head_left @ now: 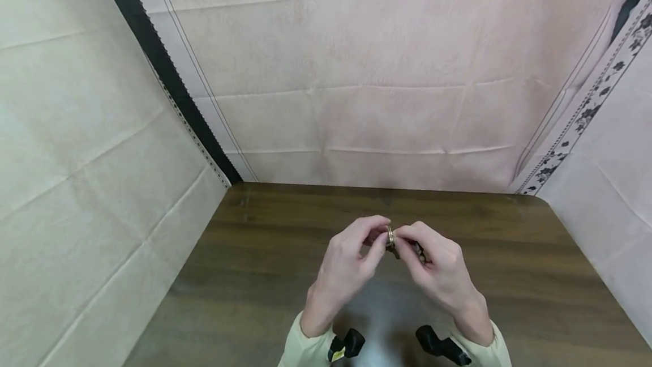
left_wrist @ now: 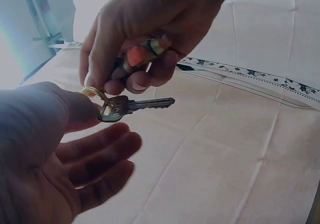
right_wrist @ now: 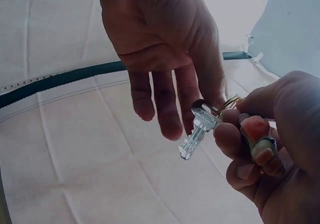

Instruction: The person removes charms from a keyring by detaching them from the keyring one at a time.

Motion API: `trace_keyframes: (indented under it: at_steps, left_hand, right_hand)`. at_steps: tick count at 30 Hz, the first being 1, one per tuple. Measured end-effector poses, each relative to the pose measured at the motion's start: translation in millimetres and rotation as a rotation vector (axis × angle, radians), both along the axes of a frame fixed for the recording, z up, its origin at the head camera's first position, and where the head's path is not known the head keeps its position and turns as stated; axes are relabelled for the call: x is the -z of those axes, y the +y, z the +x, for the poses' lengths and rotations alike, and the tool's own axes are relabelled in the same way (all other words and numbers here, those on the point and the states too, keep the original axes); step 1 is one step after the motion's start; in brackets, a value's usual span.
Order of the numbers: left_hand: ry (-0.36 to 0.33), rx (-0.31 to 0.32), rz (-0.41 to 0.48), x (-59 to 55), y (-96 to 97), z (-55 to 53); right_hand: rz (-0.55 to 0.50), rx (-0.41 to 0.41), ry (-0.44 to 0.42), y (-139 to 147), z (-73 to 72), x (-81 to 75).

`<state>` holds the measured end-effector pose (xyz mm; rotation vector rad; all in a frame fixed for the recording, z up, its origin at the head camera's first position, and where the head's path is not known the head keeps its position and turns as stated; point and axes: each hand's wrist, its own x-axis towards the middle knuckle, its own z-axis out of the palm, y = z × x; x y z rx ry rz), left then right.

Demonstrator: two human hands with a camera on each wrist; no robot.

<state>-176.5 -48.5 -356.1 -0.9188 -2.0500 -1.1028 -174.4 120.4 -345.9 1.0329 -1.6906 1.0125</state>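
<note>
Above the wooden table, both hands meet at a gold key ring (head_left: 390,236). My left hand (head_left: 346,259) pinches the ring from the left between thumb and forefinger; its other fingers stand loosely apart in the left wrist view. Opposite it, the thumb and forefinger of my right hand (head_left: 442,265) grip the ring too. A silver notched key (right_wrist: 192,139) hangs from the ring between the hands. Tucked in the curled lower fingers of the right hand is a small charm (right_wrist: 256,129) with red and greenish parts, partly covered by those fingers.
The brown wooden table (head_left: 244,299) lies beneath the hands. Pale creased cloth (head_left: 382,72) hangs behind it, with more cloth at the left (head_left: 102,186) and right sides. Black wrist mounts (head_left: 443,345) sit by the light sleeves.
</note>
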Motion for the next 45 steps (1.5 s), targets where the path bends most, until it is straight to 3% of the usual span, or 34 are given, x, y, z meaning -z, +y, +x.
trace_keyframes:
  at_steps: [3, 6, 15, 22, 30, 39, 43, 45]
  left_hand:
    - [0.090, 0.001, 0.003, 1.3, -0.2, -1.4]
    - [0.127, 0.006, 0.008, 2.2, -0.7, -1.8]
    - [0.094, 0.003, -0.024, 4.0, -3.9, -0.1]
    - [-0.011, -0.012, -0.026, 5.6, -5.8, -0.7]
    - [-0.207, 0.083, 0.059, 4.6, -5.7, 0.3]
    - [-0.208, 0.098, 0.099, 7.5, -8.5, -4.3]
    - [-0.224, 0.122, 0.119, 9.7, -6.5, -4.7]
    - [-0.267, 0.137, 0.138, 9.9, -4.8, -4.0]
  right_hand:
    - [0.001, -0.024, 0.003, -1.9, 1.6, -0.5]
    - [0.001, -0.044, 0.005, -3.5, 3.0, -0.2]
    - [0.026, -0.024, -0.003, -5.3, 4.3, 3.3]
    - [0.038, -0.013, 0.000, -6.6, 4.9, 3.8]
    - [0.031, -0.010, 0.000, -6.0, 5.5, -0.4]
    - [0.040, -0.053, 0.004, -5.6, 6.3, -0.5]
    - [0.033, -0.066, -0.091, -1.3, 6.8, 4.1]
    - [0.036, -0.060, -0.158, 1.6, 7.6, 6.5]
